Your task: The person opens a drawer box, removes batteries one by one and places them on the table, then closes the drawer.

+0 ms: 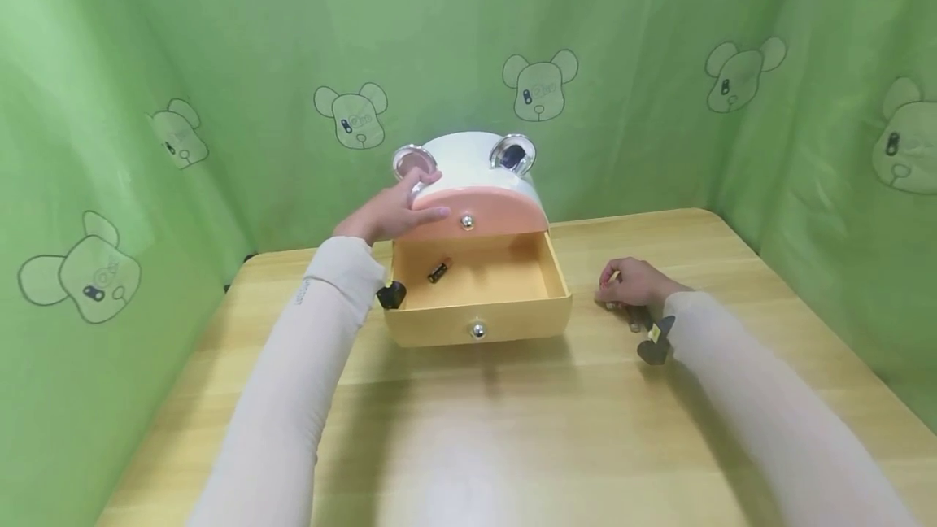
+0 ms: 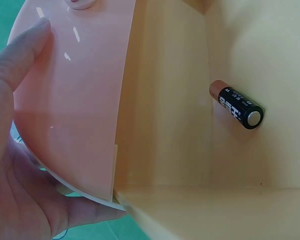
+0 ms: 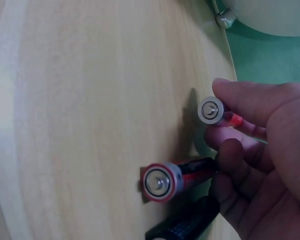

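Wooden tabletop (image 1: 410,429): right hand (image 1: 635,281) pinches a battery (image 3: 219,114) — long axis wristward, nub (image 3: 210,110) foremost — left hand (image 1: 388,214) grips a cabinet (image 1: 468,161).

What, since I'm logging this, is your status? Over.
Left hand grips cabinet. Right hand pinches one battery, two others close by. Drawer open, black battery inside. Nothing seen blocking the drawer.

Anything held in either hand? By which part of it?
Right hand: a battery, pinched by its sides, one metal end exposed. Left hand: the drawer box, gripped at its curved left edge, thumb on the pink front.
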Tool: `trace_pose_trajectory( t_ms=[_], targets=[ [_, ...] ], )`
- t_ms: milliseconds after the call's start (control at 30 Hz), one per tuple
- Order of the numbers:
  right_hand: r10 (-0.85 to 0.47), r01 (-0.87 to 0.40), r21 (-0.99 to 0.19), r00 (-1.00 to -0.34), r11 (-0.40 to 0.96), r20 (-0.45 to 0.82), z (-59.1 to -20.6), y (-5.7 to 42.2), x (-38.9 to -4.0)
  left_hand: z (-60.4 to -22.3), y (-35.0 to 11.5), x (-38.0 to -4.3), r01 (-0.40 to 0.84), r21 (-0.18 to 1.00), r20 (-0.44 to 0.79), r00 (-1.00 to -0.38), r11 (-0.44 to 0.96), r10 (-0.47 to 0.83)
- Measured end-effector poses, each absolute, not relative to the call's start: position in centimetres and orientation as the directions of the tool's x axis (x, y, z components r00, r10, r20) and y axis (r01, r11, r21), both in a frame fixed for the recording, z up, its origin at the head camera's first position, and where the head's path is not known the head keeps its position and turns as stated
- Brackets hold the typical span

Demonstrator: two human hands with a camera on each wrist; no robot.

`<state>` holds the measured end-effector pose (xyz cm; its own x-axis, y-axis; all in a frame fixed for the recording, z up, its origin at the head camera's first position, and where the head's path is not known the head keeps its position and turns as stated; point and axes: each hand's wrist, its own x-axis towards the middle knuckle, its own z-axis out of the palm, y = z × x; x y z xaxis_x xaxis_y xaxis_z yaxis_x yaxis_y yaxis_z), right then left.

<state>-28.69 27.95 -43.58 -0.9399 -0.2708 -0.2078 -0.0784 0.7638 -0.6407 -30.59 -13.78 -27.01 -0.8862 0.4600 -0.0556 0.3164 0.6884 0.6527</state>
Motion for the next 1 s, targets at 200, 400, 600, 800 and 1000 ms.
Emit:
trace_pose_trajectory(
  t_ms=[200, 400, 600, 800, 1000],
  targets=[
    [-0.264, -0.084, -0.636, -0.945, 0.767, -0.194, -44.1, 27.8, -29.0, -27.5, -13.9, -30.8, 0.327, 0.647, -0.031, -0.891, 0.689, 0.452],
    [-0.285, -0.118, -0.588, -0.938, 0.800, -0.199, -44.8, 28.1, -29.3, -27.5, -13.8, -30.8, 0.329, 0.648, -0.045, -0.884, 0.687, 0.465],
    [-0.302, -0.147, -0.581, -0.936, 0.800, -0.179, -45.0, 27.9, -29.6, -27.5, -13.9, -30.8, 0.328, 0.650, -0.032, -0.889, 0.685, 0.456],
    [-0.297, -0.133, -0.578, -0.934, 0.805, -0.200, -45.1, 27.9, -29.6, -27.6, -13.9, -30.9, 0.334, 0.650, -0.031, -0.886, 0.682, 0.463],
    [-0.306, -0.135, -0.592, -0.931, 0.795, -0.199, -45.1, 27.5, -29.0, -27.7, -13.8, -31.0, 0.319, 0.652, -0.041, -0.892, 0.688, 0.451]
  ],
)
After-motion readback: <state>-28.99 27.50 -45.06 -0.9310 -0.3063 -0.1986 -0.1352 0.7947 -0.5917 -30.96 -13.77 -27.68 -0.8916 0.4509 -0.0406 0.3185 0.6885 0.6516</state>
